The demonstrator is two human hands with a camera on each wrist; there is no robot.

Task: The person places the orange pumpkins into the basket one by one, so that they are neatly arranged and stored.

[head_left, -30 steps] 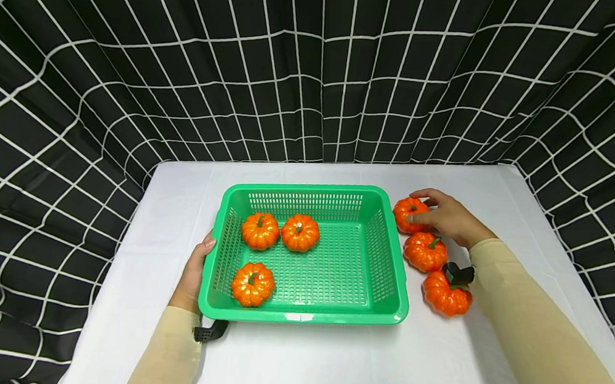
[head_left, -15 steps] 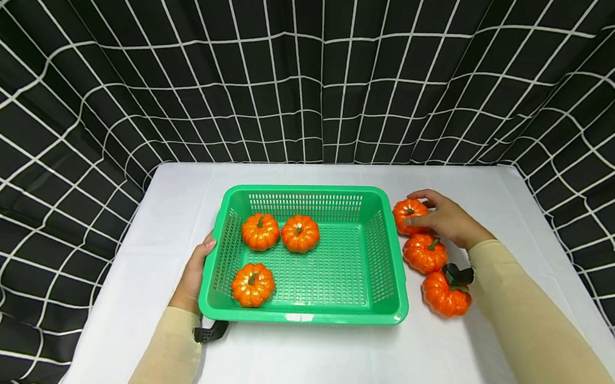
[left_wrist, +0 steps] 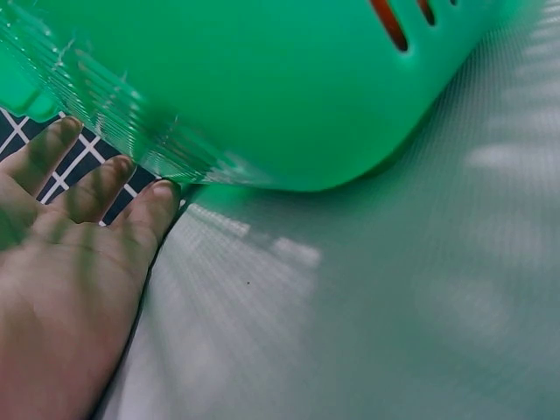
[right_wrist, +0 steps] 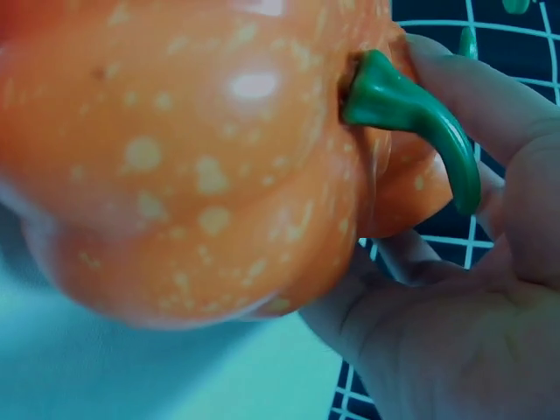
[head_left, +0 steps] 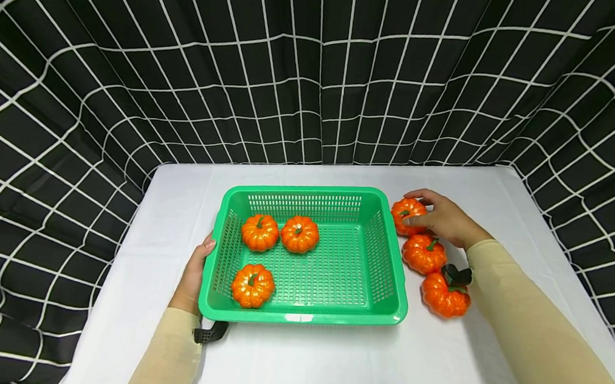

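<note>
My left hand [head_left: 190,276] holds the left side of the green plastic basket [head_left: 302,318], its thumb at the rim. In the left wrist view several fingers [left_wrist: 96,188] reach up beside the basket's outer wall. Outside the basket's right end, my right hand [head_left: 442,219] grips the farthest small orange pumpkin [head_left: 406,210], thumb on the near side and fingers on the far side. Two more pumpkins lie in line toward me: a middle pumpkin [head_left: 423,254] and a near pumpkin [head_left: 443,298]. A pumpkin with a curved green stem [right_wrist: 407,109] fills much of the right wrist view.
Inside the basket sit three pumpkins: a back-left one [head_left: 260,232], one beside it [head_left: 300,234] and a front-left one [head_left: 253,286]. A white cloth [head_left: 336,371] covers the table. Black curtains with white grid lines [head_left: 328,84] enclose the back and sides.
Almost nothing moves. The right hand stays on the farthest pumpkin, with only a very slight shift to the left in the head view. The left hand and basket stay in place.
</note>
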